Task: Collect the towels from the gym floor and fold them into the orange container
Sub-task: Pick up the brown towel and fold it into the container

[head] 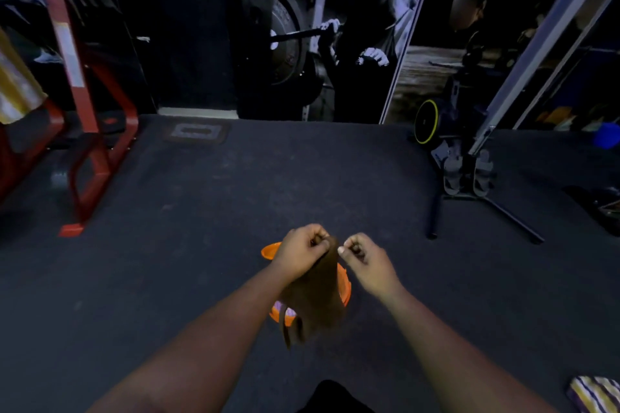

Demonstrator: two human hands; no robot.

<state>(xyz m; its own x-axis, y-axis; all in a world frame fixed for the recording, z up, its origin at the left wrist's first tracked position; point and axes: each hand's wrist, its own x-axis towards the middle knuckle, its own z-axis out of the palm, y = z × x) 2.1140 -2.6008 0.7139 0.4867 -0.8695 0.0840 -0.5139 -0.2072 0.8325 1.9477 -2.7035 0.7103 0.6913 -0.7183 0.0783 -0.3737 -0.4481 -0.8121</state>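
A brown towel [318, 298] hangs in the air over the orange container [345, 288], which stands on the dark gym floor. My left hand [300, 250] pinches the towel's top edge on the left. My right hand [364, 260] is curled at the top edge on the right, its thumb against the cloth. The towel hides most of the container; a pale pink-purple cloth [285, 310] shows inside it at the lower left. A striped purple, yellow and white towel [595, 394] lies on the floor at the bottom right corner.
A red machine frame [90, 157] stands at the left with a yellow-white striped cloth [15, 84] draped on it. A black stand with grey pedals [468, 174] and long legs sits at the right. A blue object [607, 134] lies far right.
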